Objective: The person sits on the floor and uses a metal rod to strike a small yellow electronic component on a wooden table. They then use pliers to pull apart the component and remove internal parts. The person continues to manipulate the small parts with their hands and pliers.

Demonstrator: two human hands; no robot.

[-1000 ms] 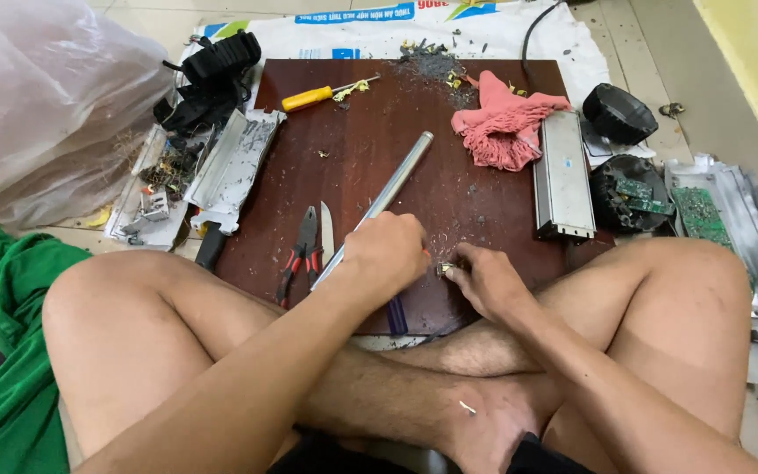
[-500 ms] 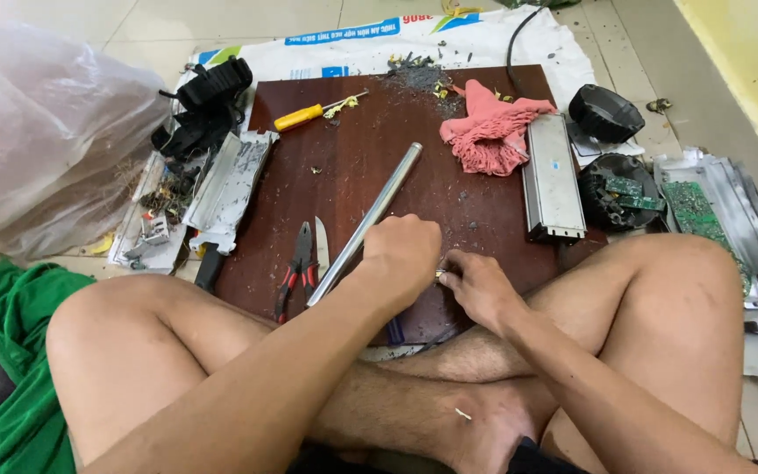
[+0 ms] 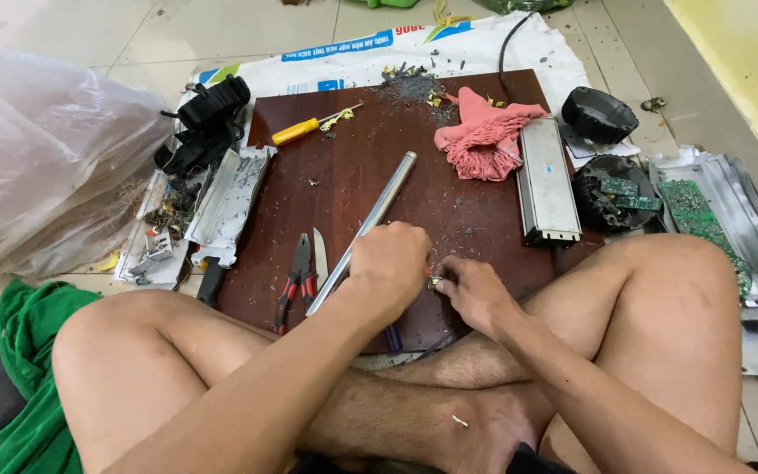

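Both hands have shifted little since the earlier frames; the view has tipped down slightly, and the right hand has drawn closer to the left. The left hand [image 3: 389, 263] is closed in a fist around the lower end of a long metal rod [image 3: 370, 223], which slants up and away across the dark wooden board [image 3: 344, 167]. The right hand [image 3: 474, 291] has its fingers [image 3: 446, 274] pinched shut on a small metal part [image 3: 432, 281], held just beside the left fist at the near edge of the board; its exact shape is too small to tell.

Left of the rod lie red-handled pliers [image 3: 295, 281] and a small blade [image 3: 319, 256]. Farther up the board sit a yellow-handled screwdriver [image 3: 307, 129], a pink rag [image 3: 484, 140] and, right of the rag, a silver metal casing [image 3: 546, 183]. Beyond the board's right edge are green circuit boards [image 3: 688, 207].

A likely risk: the part is tiny and held only by the fingertips right beside the rod, so a slip of the rod could strike the fingers or flick the part off into the debris around the board.
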